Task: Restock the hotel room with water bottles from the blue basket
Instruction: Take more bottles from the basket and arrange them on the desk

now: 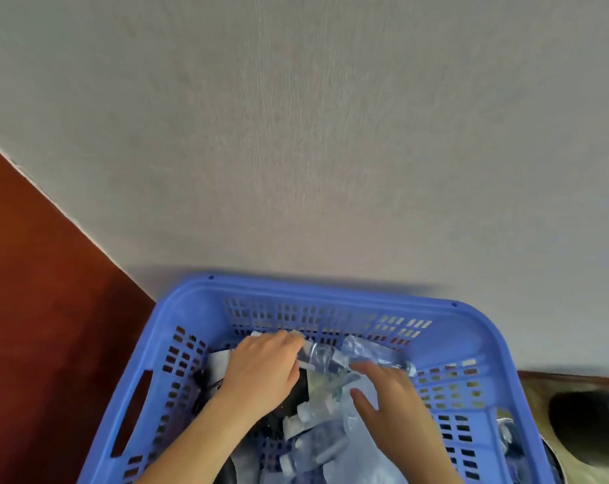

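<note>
A blue plastic basket (331, 295) with slotted walls fills the lower middle of the head view. Inside lie several clear water bottles among plastic wrap. My left hand (261, 368) reaches into the basket's far side, fingers curled over one clear bottle (318, 356) that lies on its side. My right hand (390, 389) hovers just right of it with fingers spread, over another clear bottle (376, 354) near the far wall. More bottles (317, 445) lie lower in the basket, partly hidden by my forearms.
A pale grey textured wall (296, 134) rises behind the basket. Dark red-brown wood (34, 309) runs along the left. At the lower right is a brown surface with a dark round object (582, 424).
</note>
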`<state>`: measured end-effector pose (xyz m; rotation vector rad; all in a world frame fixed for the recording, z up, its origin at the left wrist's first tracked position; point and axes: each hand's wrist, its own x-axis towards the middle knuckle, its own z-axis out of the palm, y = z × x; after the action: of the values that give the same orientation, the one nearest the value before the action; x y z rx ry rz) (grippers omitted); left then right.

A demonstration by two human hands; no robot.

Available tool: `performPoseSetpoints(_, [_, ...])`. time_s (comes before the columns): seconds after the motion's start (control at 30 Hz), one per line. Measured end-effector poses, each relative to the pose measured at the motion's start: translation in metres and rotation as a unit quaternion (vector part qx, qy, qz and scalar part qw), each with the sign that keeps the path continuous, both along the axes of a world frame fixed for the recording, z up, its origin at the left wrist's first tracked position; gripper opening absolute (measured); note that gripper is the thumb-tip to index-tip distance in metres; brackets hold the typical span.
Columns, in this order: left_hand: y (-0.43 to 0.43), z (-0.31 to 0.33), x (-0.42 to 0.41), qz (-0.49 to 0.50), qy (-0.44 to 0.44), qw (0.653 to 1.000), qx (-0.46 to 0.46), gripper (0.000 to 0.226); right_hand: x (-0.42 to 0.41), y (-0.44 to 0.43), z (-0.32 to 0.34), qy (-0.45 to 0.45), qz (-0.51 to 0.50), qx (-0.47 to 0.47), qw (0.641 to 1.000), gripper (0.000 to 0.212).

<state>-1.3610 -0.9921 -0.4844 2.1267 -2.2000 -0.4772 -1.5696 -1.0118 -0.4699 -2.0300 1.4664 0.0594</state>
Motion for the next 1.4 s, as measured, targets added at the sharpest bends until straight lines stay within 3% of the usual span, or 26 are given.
performPoseSetpoints(0.2, [-0.043, -0.059, 0.006, -0.028, -0.033, 0.998, 0.038, 0.039, 0.038, -0.055, -0.059, 0.034, 0.044, -0.046, 0.997, 0.037])
performPoseSetpoints(0.47, [-0.064, -0.123, -0.005, -0.100, -0.098, 0.975, 0.173, 0.067, 0.056, -0.087, -0.145, 0.107, 0.122, 0.046, 0.986, 0.049])
performPoseSetpoints(0.63, [-0.070, -0.143, -0.006, -0.067, -0.136, 0.970, 0.188, 0.077, 0.055, -0.097, -0.169, 0.135, 0.164, 0.053, 0.976, 0.055])
performPoseSetpoints(1.0, [-0.066, -0.153, -0.008, -0.072, -0.206, 0.966, 0.137, 0.060, 0.060, -0.099, -0.190, 0.220, 0.182, 0.032, 0.958, 0.072])
performPoseSetpoints(1.17, [-0.058, -0.150, -0.007, -0.131, -0.203, 0.951, 0.194, 0.079, 0.061, -0.092, -0.193, 0.236, 0.171, 0.002, 0.957, 0.059])
performPoseSetpoints(1.3, [-0.054, -0.152, 0.004, -0.130, -0.216, 0.949, 0.192, 0.077, 0.062, -0.087, -0.194, 0.244, 0.180, 0.002, 0.953, 0.061])
performPoseSetpoints(1.4, [-0.047, -0.152, 0.016, -0.141, -0.237, 0.942, 0.193, 0.062, 0.057, -0.084, -0.192, 0.232, 0.184, -0.013, 0.955, 0.058])
